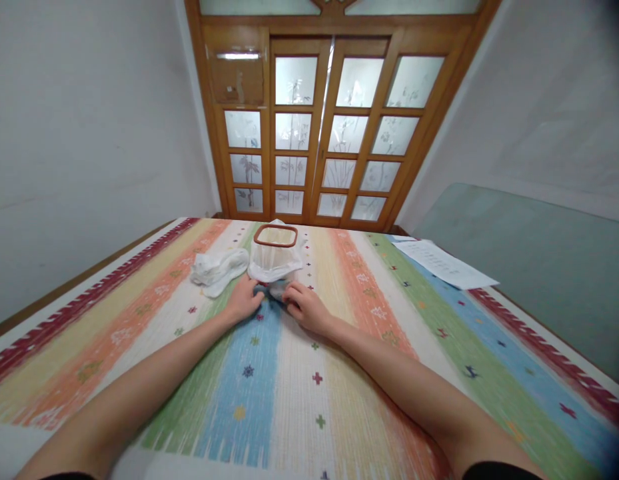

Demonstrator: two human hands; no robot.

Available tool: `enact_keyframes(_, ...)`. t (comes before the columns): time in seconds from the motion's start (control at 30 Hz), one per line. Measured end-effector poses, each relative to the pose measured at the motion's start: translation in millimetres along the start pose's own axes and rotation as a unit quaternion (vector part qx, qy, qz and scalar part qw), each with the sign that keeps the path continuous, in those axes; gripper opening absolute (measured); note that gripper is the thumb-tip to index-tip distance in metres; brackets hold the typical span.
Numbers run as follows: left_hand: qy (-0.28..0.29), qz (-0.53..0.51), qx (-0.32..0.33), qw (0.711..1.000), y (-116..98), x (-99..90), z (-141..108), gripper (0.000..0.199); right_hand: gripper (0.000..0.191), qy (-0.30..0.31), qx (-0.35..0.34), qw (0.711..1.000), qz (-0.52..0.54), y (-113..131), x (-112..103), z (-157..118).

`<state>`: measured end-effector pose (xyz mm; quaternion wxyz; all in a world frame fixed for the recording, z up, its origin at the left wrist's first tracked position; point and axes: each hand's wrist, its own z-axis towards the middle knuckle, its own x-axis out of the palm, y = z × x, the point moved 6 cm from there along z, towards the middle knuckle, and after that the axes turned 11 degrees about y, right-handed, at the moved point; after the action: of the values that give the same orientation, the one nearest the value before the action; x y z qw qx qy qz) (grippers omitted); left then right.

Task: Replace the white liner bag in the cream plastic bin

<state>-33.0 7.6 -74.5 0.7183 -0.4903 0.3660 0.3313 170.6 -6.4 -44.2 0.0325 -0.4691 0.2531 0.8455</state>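
Note:
A small grey-blue cloth item [276,291], possibly a sock, lies low over the striped tablecloth [246,393] between my hands. My left hand [246,298] pinches its left end, and my right hand [305,305] has its fingers closed on the right end. Part of the cloth is hidden behind my fingers. Just beyond it stands a basket with a brown rim [275,244] and a white plastic bag [276,265] around its sides. A pile of white cloth [218,269], which looks like socks, lies to the left of the basket, near my left hand.
Several printed sheets of paper [442,262] lie at the table's far right. A pale green panel [532,267] rises along the right side. Beyond the far edge is a wooden door [319,133] with frosted panes. A grey-white wall [89,120] stands on the left.

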Motion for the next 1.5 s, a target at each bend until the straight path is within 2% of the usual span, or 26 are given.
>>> enact_keyframes(0.07,0.039,-0.076,0.092,0.992,-20.1,-0.7,-16.3,0.036,0.020,-0.071,-0.009,0.995,0.071,4.5,-13.9,-1.6)
enact_keyframes(0.13,0.062,-0.120,0.133,0.982,-37.3,-2.3,-28.3,0.039,0.019,-0.134,-0.004,0.984,0.114,7.4,-24.2,-3.7)
enact_keyframes(0.2,0.064,-0.140,0.129,0.980,-48.3,-4.0,-32.4,0.029,0.018,-0.169,0.003,0.976,0.137,8.1,-28.2,-5.6)
enact_keyframes(0.27,0.036,-0.158,0.088,0.983,-48.8,-8.5,-29.7,0.020,0.015,-0.181,0.015,0.973,0.144,3.7,-26.5,-7.7)
enact_keyframes(0.33,-0.029,-0.184,0.034,0.982,-37.9,-19.5,-23.7,0.020,0.016,-0.176,0.036,0.973,0.144,-8.5,-20.4,-10.3)
enact_keyframes(0.4,-0.120,-0.213,-0.015,0.970,-16.7,-37.7,-16.9,0.025,0.024,-0.149,0.071,0.975,0.151,-27.9,-11.0,-12.0)
enact_keyframes(0.47,-0.205,-0.236,-0.062,0.948,13.1,-59.0,-9.6,0.031,0.029,-0.113,0.120,0.972,0.168,-49.6,-1.6,-13.2)
enact_keyframes(0.53,-0.238,-0.221,-0.116,0.938,46.7,-77.1,-0.8,0.035,0.029,-0.093,0.154,0.969,0.171,-64.2,3.9,-13.9)
enact_keyframes(0.57,-0.234,-0.193,-0.155,0.940,64.2,-83.7,3.0,0.036,0.029,-0.088,0.159,0.969,0.165,-67.2,5.0,-13.8)
enact_keyframes(0.63,-0.188,-0.065,-0.218,0.955,93.3,-91.7,8.6,0.035,0.026,-0.077,0.148,0.976,0.139,-65.2,5.6,-12.7)
enact_keyframes(0.7,-0.134,0.079,-0.237,0.959,112.2,-91.4,9.4,0.031,0.025,-0.057,0.125,0.984,0.112,-57.4,6.6,-11.5)
enact_keyframes(0.77,-0.102,0.145,-0.242,0.954,124.0,-84.0,4.6,0.032,0.023,-0.040,0.109,0.989,0.091,-50.3,7.7,-11.0)
enact_keyframes(0.83,-0.119,0.175,-0.222,0.952,124.1,-77.2,-1.7,0.041,0.022,-0.028,0.105,0.991,0.081,-46.9,8.4,-10.8)
enact_keyframes(0.9,-0.136,0.186,-0.176,0.957,115.0,-70.1,-4.7,0.047,0.022,-0.024,0.106,0.991,0.078,-46.5,8.2,-10.5)
enact_keyframes(0.93,-0.123,0.189,-0.146,0.963,108.9,-65.0,-4.0,0.047,0.023,-0.024,0.106,0.991,0.078,-46.7,7.9,-10.3)
enact_keyframes(1.0,-0.059,0.192,-0.088,0.976,98.4,-52.4,0.1,0.045,0.023,-0.024,0.104,0.991,0.076,-46.6,7.0,-9.9)
enact_keyframes(1.07,0.000,0.190,-0.065,0.980,95.3,-42.7,3.9,0.045,0.023,-0.024,0.102,0.992,0.071,-45.7,6.1,-9.8)
enact_keyframes(1.1,0.010,0.188,-0.072,0.980,97.4,-41.1,5.3,0.045,0.023,-0.024,0.102,0.992,0.070,-45.1,5.7,-9.9)
enact_keyframes(1.33,-0.010,0.184,-0.158,0.970,133.0,-48.8,21.7,0.047,0.021,-0.022,0.107,0.992,0.070,-48.0,4.5,-11.2)
enact_keyframes(1.5,-0.086,0.158,-0.218,0.959,145.8,-59.3,35.4,0.069,0.018,-0.033,0.123,0.990,0.055,-65.1,-2.2,-12.8)
